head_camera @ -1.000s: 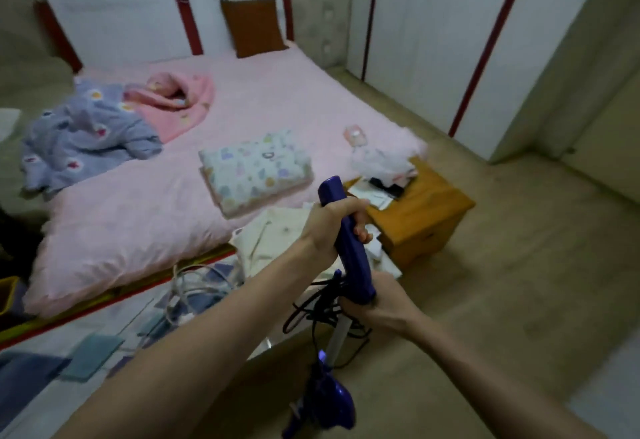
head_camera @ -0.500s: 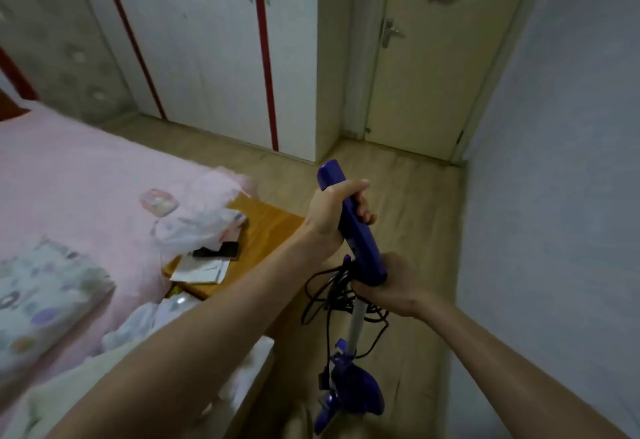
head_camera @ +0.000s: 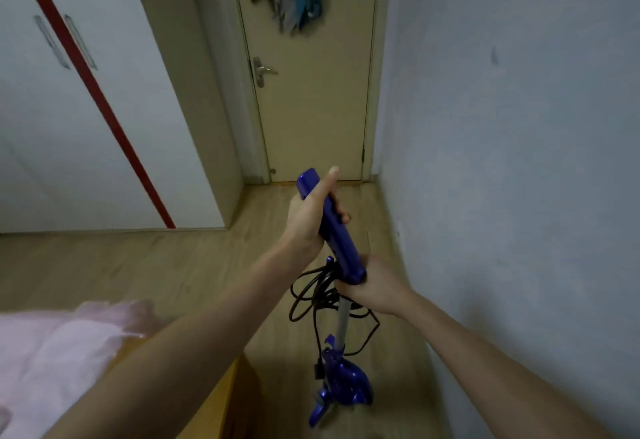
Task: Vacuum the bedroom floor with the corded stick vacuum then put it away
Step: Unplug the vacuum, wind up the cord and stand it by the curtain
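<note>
A blue corded stick vacuum (head_camera: pixel 341 255) stands upright in front of me, its handle tilted toward the upper left. My left hand (head_camera: pixel 308 217) grips the upper part of the handle, thumb lying along it. My right hand (head_camera: pixel 372 286) grips the lower end of the handle, just above the grey tube (head_camera: pixel 342 321). The black cord (head_camera: pixel 311 295) hangs in loose loops beside the tube, its plug dangling near the blue motor body (head_camera: pixel 348 383). The floor head is hidden below the frame.
A closed beige door (head_camera: pixel 311 99) with clothes hanging on it stands ahead. A white wardrobe (head_camera: pixel 86 127) with a red stripe is on the left, a blue-grey wall (head_camera: pixel 519 161) close on the right. Pink bedding (head_camera: pixel 62 362) and a wooden stool (head_camera: pixel 225 404) lie lower left.
My view has swung right, from the bed to the door and wall. Both hands keep the same grip on the vacuum, which has turned along with me.
</note>
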`<control>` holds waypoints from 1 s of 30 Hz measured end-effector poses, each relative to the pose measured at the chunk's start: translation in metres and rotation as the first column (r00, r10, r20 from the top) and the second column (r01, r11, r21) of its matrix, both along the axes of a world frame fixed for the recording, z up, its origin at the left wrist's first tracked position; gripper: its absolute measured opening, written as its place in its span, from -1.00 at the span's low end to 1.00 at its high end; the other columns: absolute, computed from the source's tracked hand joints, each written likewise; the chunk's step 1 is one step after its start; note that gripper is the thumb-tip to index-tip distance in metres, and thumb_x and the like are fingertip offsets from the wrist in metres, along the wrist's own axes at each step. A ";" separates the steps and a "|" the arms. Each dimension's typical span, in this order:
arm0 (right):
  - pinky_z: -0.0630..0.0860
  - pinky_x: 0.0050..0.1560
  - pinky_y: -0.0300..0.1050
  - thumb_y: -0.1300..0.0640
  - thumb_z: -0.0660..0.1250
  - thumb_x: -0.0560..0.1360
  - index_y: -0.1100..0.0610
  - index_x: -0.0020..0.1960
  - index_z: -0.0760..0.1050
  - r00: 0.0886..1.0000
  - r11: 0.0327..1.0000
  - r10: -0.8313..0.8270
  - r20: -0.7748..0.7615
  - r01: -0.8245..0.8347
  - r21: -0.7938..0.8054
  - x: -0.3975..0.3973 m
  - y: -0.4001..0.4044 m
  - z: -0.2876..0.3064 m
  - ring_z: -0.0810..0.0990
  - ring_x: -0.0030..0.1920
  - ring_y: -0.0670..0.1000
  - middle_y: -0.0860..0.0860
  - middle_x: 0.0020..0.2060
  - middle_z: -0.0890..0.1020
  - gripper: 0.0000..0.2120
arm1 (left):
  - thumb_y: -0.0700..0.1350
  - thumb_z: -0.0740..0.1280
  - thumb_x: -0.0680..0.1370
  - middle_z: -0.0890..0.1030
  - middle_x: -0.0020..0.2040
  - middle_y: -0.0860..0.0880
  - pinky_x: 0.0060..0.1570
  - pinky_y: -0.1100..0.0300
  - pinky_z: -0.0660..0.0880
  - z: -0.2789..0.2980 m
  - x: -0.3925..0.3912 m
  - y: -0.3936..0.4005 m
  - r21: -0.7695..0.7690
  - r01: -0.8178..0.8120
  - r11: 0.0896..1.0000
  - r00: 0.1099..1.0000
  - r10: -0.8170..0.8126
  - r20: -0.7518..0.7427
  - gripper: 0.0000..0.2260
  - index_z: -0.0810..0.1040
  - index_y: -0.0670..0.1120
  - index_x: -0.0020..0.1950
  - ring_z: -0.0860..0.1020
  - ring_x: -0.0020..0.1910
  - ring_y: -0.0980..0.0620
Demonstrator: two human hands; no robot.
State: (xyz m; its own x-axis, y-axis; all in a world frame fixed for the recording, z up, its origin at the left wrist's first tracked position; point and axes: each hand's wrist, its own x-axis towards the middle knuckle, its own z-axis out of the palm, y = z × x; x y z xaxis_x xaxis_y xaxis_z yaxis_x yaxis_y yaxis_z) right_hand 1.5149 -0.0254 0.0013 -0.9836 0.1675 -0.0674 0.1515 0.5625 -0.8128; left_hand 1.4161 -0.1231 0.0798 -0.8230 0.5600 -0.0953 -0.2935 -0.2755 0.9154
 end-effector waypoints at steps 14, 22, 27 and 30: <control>0.64 -0.09 -0.01 0.14 0.42 0.44 0.03 -0.19 0.48 0.977 0.978 0.208 -0.040 -0.208 0.015 -0.369 0.109 0.009 0.64 -0.23 -0.05 0.05 -0.26 0.62 -0.89 | 0.27 0.35 0.45 0.52 -0.32 -0.06 -0.10 0.08 0.55 0.016 -0.350 0.082 -0.097 -0.176 0.980 0.981 0.182 0.059 -0.53 0.42 -0.13 -0.03 0.54 -0.33 0.00; 0.63 -0.20 -0.11 0.13 0.43 0.43 0.04 -0.17 0.49 0.982 0.983 0.171 -0.078 -0.165 0.081 -0.582 0.116 0.005 0.62 -0.33 -0.10 0.02 -0.32 0.62 -0.89 | 0.38 0.35 0.36 0.57 -0.24 -0.07 -0.03 0.00 0.60 0.018 -0.563 0.083 -0.145 -0.113 0.983 0.992 0.119 0.036 -0.39 0.44 -0.15 0.02 0.60 -0.19 -0.04; 0.63 -0.27 -0.13 0.11 0.45 0.42 0.07 -0.20 0.50 0.994 0.994 0.039 -0.106 -0.028 0.105 -0.700 0.125 0.010 0.63 -0.35 -0.08 0.01 -0.38 0.61 -0.87 | 0.07 0.38 0.52 0.65 0.02 -0.07 0.22 -0.12 0.50 0.015 -0.675 0.089 -0.104 -0.075 0.992 0.996 0.069 -0.059 -0.61 0.50 -0.15 0.22 0.63 0.09 -0.04; 0.57 -0.28 -0.27 0.10 0.46 0.43 -0.02 -0.19 0.45 0.990 0.993 0.049 -0.133 -0.035 0.109 -0.762 0.131 0.010 0.62 -0.33 -0.13 -0.03 -0.35 0.60 -0.83 | -0.11 0.38 0.53 0.62 0.13 -0.08 0.18 -0.11 0.53 0.007 -0.728 0.092 -0.175 -0.087 0.981 0.981 0.054 -0.186 -0.63 0.44 -0.06 0.33 0.62 0.12 -0.02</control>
